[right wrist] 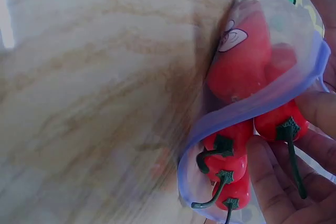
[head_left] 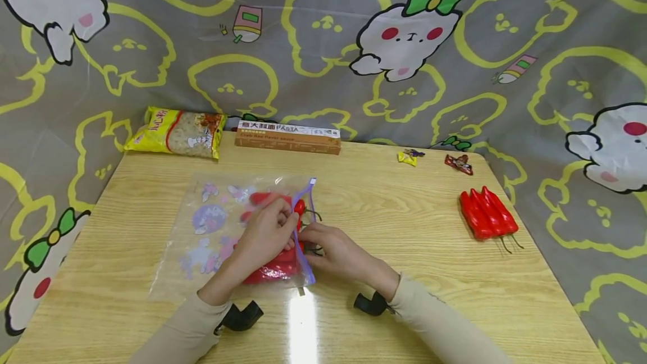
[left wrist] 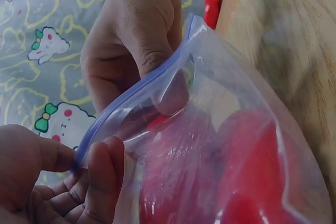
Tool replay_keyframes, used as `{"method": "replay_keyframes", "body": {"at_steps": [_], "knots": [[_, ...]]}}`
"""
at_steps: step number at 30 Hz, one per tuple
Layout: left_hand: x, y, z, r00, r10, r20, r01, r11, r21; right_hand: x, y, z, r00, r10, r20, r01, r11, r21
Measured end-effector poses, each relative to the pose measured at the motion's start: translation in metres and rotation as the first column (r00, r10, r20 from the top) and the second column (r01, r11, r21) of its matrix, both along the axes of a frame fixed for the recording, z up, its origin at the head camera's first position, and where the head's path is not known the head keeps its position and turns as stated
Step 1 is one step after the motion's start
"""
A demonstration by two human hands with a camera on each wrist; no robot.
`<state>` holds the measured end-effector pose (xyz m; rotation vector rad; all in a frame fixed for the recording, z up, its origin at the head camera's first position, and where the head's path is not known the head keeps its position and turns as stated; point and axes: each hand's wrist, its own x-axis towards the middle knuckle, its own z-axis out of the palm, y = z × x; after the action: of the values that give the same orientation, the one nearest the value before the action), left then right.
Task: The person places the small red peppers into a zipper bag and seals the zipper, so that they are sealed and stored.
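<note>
A clear zip bag (head_left: 184, 229) with printed pastel figures and a purple zip edge (right wrist: 231, 114) lies on the table, its mouth spread open toward the right. My left hand (head_left: 268, 229) pinches the zip edge between thumb and fingers, as the left wrist view shows. At the mouth, my right hand (head_left: 338, 251) holds a red chili pepper (right wrist: 281, 121) with a green stem, its fingers partly inside the bag. More red peppers (right wrist: 226, 163) fill the bag, several stems sticking out past the zip edge. Film and fingers partly hide them.
On the right of the wooden table (head_left: 389, 201) lies another bunch of red peppers (head_left: 487, 212). Small wrapped candies (head_left: 459, 164) sit at the back right. Along the back edge are a yellow food packet (head_left: 177, 132) and a pasta box (head_left: 288, 137), against a patterned cloth (head_left: 323, 44).
</note>
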<state>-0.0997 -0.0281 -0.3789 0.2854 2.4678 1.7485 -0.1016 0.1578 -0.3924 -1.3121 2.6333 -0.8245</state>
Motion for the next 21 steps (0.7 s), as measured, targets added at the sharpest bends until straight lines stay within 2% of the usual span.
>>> {"method": "replay_keyframes", "body": {"at_steps": [5, 7, 10, 12, 14, 15, 18, 21], "knots": [[-0.001, 0.0, -0.001, 1.0, -0.001, 0.011, 0.001, 1.0, 0.007, 0.002, 0.007, 0.004, 1.0, -0.023, 0.011, 0.023, 0.999, -0.022], [-0.001, 0.0, -0.001, 1.0, 0.001, 0.01, -0.001, 1.0, 0.008, 0.001, 0.018, 0.008, 0.998, -0.062, 0.006, 0.062, 0.997, -0.052], [-0.001, 0.0, -0.001, 1.0, 0.003, 0.015, -0.004, 1.0, 0.016, -0.004, 0.044, 0.015, 0.981, -0.188, -0.039, 0.185, 0.98, -0.075], [-0.001, 0.001, -0.001, 1.0, 0.005, 0.022, -0.005, 1.0, 0.019, -0.009, 0.069, 0.019, 0.947, -0.31, -0.086, 0.305, 0.95, -0.065], [-0.001, 0.001, -0.001, 1.0, 0.008, 0.028, -0.009, 1.0, 0.017, -0.016, 0.098, 0.021, 0.887, -0.436, -0.153, 0.434, 0.9, -0.05], [-0.001, 0.001, -0.001, 1.0, 0.01, 0.029, -0.011, 1.0, 0.016, -0.019, 0.114, 0.021, 0.846, -0.499, -0.188, 0.501, 0.865, -0.044], [-0.001, 0.0, -0.001, 1.0, 0.018, 0.024, -0.018, 1.0, 0.005, -0.028, 0.164, 0.018, 0.697, -0.662, -0.277, 0.683, 0.73, -0.024], [-0.001, 0.0, -0.001, 1.0, 0.02, 0.021, -0.02, 1.0, 0.004, -0.032, 0.209, 0.015, 0.543, -0.761, -0.355, 0.813, 0.582, -0.004]]}}
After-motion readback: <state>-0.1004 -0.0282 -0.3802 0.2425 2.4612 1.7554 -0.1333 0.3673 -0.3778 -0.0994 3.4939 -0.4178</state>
